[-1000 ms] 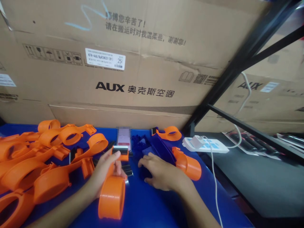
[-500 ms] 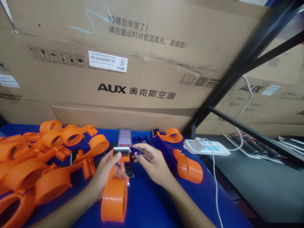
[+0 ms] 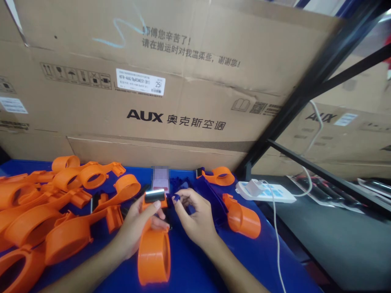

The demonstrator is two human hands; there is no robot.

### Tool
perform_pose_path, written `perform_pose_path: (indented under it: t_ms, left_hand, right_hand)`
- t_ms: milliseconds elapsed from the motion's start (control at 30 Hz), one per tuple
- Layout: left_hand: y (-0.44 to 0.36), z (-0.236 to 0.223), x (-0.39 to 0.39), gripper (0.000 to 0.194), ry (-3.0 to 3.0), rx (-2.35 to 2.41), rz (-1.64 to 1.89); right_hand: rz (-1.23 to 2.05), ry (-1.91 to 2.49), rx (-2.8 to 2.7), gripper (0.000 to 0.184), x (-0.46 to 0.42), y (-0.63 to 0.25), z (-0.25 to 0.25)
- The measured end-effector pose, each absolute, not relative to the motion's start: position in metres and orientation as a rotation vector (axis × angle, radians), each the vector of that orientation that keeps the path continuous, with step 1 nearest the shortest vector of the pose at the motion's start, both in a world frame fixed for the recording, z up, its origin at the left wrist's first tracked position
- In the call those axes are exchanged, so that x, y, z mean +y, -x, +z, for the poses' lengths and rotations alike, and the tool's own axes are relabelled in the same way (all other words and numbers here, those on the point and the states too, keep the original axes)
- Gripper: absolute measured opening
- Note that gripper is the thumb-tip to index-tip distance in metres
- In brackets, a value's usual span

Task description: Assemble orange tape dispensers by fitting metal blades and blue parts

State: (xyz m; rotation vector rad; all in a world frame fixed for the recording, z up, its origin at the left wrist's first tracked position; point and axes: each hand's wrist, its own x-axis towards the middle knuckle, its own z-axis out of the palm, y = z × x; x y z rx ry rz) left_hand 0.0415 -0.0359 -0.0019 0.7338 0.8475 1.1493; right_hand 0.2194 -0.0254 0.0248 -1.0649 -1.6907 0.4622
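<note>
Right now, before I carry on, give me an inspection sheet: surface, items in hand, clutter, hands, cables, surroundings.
Surface: blue tabletop, crowded on the left.
Items in hand: orange holder with a toothed metal edge; small blue part beside it, contact unclear.
Clutter: piled orange holders at left; two loose holders at right; dark blue pieces; phone-like screen.
Hands: left hand grips the orange holder; right hand pinches the small blue part.
Cables: white cable running from the charger toward the picture's bottom; another at the power strip's right end.
Surroundings: cardboard box behind; black frame and dark shelf with packaged black items at right.
</note>
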Motion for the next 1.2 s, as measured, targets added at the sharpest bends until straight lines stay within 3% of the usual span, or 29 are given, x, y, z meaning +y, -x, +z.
perform_pose_path:
  t_ms: [333,733,1200]
  left_hand:
    - [-0.042,0.002,-0.036,0.031,-0.834,0.864,1.149]
    - [-0.042,0.010,-0.038,0.029,-0.773,0.810,1.260]
    - [-0.039,0.000,-0.032,0.026,-0.794,0.820,1.247]
  right_hand:
    - [0.377,1.040,-1.838,0.004,-0.031,-0.217,0.019]
    - [0.339,0.853,-1.936,0.025,-0.029,-0.219,0.021]
    - [0.339,0.879,-1.914,0.012,-0.028,-0.219,0.019]
